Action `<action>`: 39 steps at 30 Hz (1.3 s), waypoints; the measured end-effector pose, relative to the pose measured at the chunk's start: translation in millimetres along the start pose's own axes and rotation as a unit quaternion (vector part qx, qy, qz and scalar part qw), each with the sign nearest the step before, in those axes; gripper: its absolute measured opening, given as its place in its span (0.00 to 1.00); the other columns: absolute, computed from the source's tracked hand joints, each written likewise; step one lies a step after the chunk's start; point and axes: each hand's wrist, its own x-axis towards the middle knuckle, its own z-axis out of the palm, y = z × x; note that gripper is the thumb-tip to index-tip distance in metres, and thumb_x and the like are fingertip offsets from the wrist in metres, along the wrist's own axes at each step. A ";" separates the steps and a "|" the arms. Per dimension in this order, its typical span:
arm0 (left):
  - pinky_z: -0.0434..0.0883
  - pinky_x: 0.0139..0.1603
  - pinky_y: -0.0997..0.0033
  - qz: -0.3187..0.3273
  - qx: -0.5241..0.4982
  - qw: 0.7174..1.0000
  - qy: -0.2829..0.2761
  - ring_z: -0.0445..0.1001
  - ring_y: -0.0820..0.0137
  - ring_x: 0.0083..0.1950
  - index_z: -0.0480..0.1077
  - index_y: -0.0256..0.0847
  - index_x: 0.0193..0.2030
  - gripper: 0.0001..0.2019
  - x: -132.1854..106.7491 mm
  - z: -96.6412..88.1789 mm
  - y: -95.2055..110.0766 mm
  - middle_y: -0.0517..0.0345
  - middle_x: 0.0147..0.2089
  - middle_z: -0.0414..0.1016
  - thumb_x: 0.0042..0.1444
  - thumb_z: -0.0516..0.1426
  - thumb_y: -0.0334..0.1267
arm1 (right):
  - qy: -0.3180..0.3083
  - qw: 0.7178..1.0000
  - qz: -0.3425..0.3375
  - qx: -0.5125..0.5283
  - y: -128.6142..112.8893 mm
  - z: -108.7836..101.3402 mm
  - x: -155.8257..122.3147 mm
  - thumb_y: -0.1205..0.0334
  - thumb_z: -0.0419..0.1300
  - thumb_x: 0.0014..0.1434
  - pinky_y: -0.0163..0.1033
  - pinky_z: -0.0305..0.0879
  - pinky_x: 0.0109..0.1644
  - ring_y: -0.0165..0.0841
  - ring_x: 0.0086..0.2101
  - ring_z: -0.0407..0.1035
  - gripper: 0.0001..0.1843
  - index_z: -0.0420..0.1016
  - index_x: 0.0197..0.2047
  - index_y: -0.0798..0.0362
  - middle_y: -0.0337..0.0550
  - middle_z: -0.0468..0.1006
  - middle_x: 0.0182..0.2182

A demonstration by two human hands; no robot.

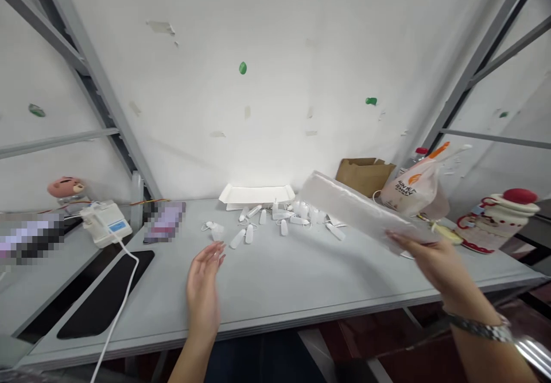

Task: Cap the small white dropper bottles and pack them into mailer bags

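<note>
My right hand (426, 256) grips one end of a long, flat, translucent plastic bag (357, 208), which is held tilted above the right part of the grey table. Over the table's left front, my left hand (204, 282) hovers with fingers apart and nothing in it. Several small white plastic pieces (284, 228), some with thin loops, lie scattered at the back middle. One such piece (216, 231) with a loop is just beyond my left fingertips. Behind them stands a shallow white open box (257, 194), and the plastic bag hides some of the pieces on the right.
A black mat (107, 294), a phone (165, 222) and a white power adapter (105, 222) with a cable lie at left. At right are a brown cardboard box (365, 175), a printed drink bag (411, 190) and a snowman-like container (495, 222). Metal posts flank the table.
</note>
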 end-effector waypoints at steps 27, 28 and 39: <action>0.66 0.52 0.60 0.039 0.092 0.995 -0.022 0.72 0.63 0.46 0.68 0.40 0.42 0.18 -13.5 -13.9 -17.2 0.53 0.43 0.73 0.47 0.60 0.48 | -0.115 0.830 -0.236 -0.492 72.8 71.4 95.2 0.78 0.46 0.49 0.47 0.59 0.56 0.42 0.56 0.57 0.31 0.64 0.57 0.57 0.53 0.64 0.57; 0.66 0.52 0.60 0.036 0.090 0.995 -0.020 0.72 0.63 0.46 0.68 0.39 0.42 0.18 -13.4 -13.8 -17.0 0.52 0.42 0.73 0.47 0.60 0.48 | -0.115 0.831 -0.237 -0.490 72.7 69.3 93.6 0.79 0.46 0.48 0.47 0.58 0.57 0.42 0.56 0.57 0.32 0.63 0.58 0.57 0.53 0.63 0.57; 0.67 0.51 0.64 0.051 0.079 0.995 -0.035 0.72 0.66 0.46 0.68 0.40 0.43 0.16 -14.9 -15.9 -18.6 0.53 0.43 0.73 0.50 0.58 0.45 | -0.018 0.879 -0.231 -0.416 36.1 77.9 47.0 0.72 0.48 0.53 0.46 0.62 0.46 0.42 0.42 0.66 0.19 0.71 0.46 0.57 0.53 0.72 0.39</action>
